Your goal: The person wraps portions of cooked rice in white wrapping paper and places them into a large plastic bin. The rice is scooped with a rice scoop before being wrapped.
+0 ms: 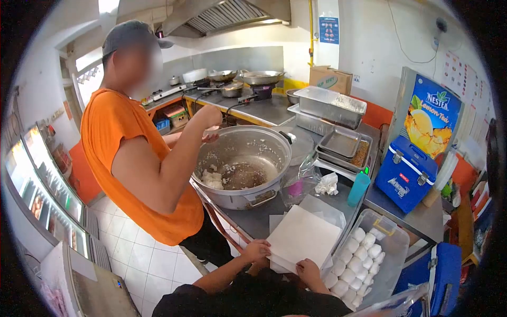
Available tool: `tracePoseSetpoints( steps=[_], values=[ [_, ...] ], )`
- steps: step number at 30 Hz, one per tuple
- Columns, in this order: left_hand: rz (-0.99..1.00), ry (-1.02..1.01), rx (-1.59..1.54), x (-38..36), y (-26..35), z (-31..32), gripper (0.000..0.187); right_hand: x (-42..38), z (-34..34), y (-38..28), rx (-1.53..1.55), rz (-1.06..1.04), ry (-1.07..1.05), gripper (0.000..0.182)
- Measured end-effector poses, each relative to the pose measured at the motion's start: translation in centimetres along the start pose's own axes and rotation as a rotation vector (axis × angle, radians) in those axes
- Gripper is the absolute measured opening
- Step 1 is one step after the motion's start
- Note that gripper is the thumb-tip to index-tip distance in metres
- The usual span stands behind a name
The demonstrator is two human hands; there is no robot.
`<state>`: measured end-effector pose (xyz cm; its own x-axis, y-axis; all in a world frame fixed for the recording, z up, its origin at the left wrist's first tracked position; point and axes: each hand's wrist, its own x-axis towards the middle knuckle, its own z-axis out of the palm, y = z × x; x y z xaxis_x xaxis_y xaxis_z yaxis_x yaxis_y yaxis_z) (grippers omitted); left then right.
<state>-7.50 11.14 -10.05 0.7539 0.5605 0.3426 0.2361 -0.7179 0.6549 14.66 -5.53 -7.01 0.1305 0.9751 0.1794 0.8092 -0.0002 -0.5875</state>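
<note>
A stack of square paper sheets (305, 232), the top one cream-coloured, lies on the steel counter in front of me. My left hand (256, 250) pinches the left edge of the sheets near a corner. My right hand (308, 271) has its fingers closed on the near edge, toward the right. Right of the paper, a clear plastic bin (393, 243) holds several rows of white rounded bundles (359, 262). Beyond the paper stands a large metal pot (240, 198) with a clump of cooked rice (213, 180) at its left side.
A co-worker in an orange shirt (142, 174) stands left of the pot, hands over its rim. Around the paper are a plastic bag (298, 185), crumpled paper (327, 184) and a teal bottle (359, 188). Metal trays (340, 143) and a blue cooler (405, 174) stand farther right.
</note>
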Motion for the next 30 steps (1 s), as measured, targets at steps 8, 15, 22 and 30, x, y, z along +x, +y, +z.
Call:
tracePoseSetpoints(
  steps=[8,15,22,30],
  values=[
    [-0.005,0.137,-0.062,-0.3,-0.5,0.9,0.018,-0.4,0.8,1.6,0.034,-0.040,0.054,0.010],
    [-0.076,0.167,-0.105,-0.2,0.2,1.1,0.014,-1.3,-0.4,0.2,0.127,-0.015,0.006,0.014],
    [-0.086,0.199,-0.184,-0.4,0.7,1.1,0.010,-1.7,0.4,1.1,0.092,-0.200,0.156,0.015],
    [-0.184,0.283,-0.176,-0.2,3.3,0.9,0.008,-2.2,-0.6,0.4,0.165,-0.160,0.128,0.017]
  ],
)
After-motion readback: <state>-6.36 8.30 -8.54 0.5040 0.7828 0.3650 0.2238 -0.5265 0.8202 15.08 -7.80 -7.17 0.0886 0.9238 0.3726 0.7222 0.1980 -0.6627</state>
